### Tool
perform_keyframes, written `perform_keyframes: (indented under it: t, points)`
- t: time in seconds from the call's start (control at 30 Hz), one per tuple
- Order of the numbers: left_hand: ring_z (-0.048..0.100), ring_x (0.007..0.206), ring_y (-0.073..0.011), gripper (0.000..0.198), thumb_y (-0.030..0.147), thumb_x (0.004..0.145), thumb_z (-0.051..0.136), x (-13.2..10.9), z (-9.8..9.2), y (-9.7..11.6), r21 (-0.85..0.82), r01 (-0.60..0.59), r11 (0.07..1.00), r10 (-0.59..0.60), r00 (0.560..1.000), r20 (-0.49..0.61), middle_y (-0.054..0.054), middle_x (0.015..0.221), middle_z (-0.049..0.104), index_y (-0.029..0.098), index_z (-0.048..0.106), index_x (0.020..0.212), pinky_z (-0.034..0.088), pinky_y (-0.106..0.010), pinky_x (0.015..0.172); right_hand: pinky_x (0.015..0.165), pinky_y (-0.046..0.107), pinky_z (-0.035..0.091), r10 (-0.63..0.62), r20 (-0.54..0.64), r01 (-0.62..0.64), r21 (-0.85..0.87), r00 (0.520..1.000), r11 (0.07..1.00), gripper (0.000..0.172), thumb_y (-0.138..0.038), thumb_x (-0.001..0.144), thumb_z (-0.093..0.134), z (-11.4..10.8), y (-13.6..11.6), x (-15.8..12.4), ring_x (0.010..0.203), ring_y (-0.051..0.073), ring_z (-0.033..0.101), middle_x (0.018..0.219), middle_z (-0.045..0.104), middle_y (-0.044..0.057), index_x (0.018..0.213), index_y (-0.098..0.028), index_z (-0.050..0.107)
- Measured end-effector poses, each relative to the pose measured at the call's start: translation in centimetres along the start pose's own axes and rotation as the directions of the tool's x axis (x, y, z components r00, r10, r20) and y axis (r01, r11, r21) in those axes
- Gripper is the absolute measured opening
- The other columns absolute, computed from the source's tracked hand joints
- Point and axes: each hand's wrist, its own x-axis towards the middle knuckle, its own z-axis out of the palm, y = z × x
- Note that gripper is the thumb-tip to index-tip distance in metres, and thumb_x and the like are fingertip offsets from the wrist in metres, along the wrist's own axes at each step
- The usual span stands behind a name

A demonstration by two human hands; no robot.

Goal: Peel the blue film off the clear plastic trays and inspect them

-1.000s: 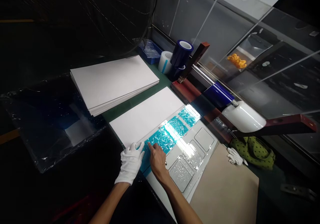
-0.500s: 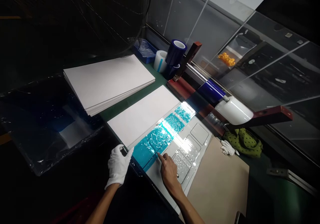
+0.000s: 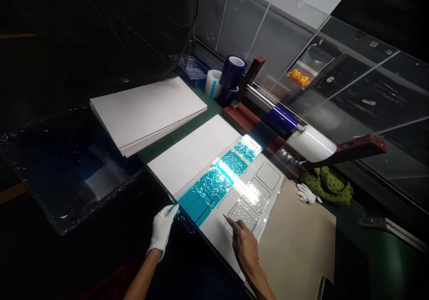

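A panel sheet lies on the bench, with a strip of blue film (image 3: 203, 197) along it and clear, wrinkled film (image 3: 243, 215) over grey, black-outlined rectangles. My left hand (image 3: 163, 226), in a white glove, is closed in a pinch at the near corner of the strip; a bit of blue film shows at its fingertips. Over the grey part, my bare right hand (image 3: 244, 244) is closed with the index finger stretched forward. A thin tip pokes out by that fingertip; the rest of what it holds is hidden.
A stack of white sheets (image 3: 150, 112) lies behind. Tape rolls (image 3: 234, 71) stand near a red-brown roller stand with a white film roll (image 3: 311, 143). Brown board (image 3: 298, 237), a white glove (image 3: 306, 193) and a green dotted cloth (image 3: 325, 186) are at right.
My right hand has moved right, off the blue strip and over the grey part. The left fingers have closed at the strip's corner, where a blue bit now shows. The view has shifted slightly.
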Motion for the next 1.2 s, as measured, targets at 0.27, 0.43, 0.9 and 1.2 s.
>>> perform_keyframes:
  t: [0.27,0.43,0.9,1.2]
  points:
    - [0.041,0.054,-0.0089,0.048,0.058,0.064,0.066,5.2,-3.1,4.6,-0.027,-0.12,0.992,0.117,0.988,-0.101,0.006,0.054,0.047,0.016,0.068,0.086,0.037,-0.023,0.056,0.078,0.03,0.049,0.093,-0.147,0.024,0.643,0.985,0.766,0.04,-0.033,0.09,0.037,0.6,0.9,0.7,0.092,0.021,0.064,0.103,0.066,0.009,0.122,-0.021,0.057]
    - [0.057,0.07,-0.0145,0.059,0.056,0.057,0.07,13.2,-3.8,7.8,-0.029,-0.153,0.988,0.148,0.98,-0.137,-0.004,0.074,0.064,0.009,0.068,0.094,0.047,-0.029,0.069,0.066,0.032,0.053,0.177,-0.025,-0.082,0.818,0.984,0.569,0.045,-0.048,0.083,0.046,2.2,1.6,2.0,0.074,0.021,0.065,0.085,0.067,0.009,0.109,-0.014,0.059]
    - [0.044,0.109,-0.0341,0.053,0.051,0.068,0.062,6.6,1.3,7.8,0.551,-0.226,0.803,0.32,0.944,-0.079,-0.015,0.119,0.052,0.021,0.059,0.111,0.034,-0.047,0.091,0.074,0.03,0.044,0.275,-0.08,-0.176,0.594,0.958,0.785,0.031,-0.033,0.079,0.044,2.8,1.5,5.1,0.086,0.023,0.064,0.091,0.07,0.006,0.094,-0.019,0.068]
    - [0.017,0.041,-0.002,0.052,0.063,0.064,0.061,-0.7,8.2,2.8,0.021,0.274,0.961,-0.246,0.825,0.509,0.007,0.057,0.039,0.013,0.061,0.079,0.011,-0.022,0.042,0.057,0.026,0.042,0.213,0.067,-0.171,0.837,0.975,0.52,0.025,-0.035,0.074,0.05,2.2,0.6,6.2,0.061,0.018,0.06,0.067,0.065,0.004,0.08,-0.017,0.066]
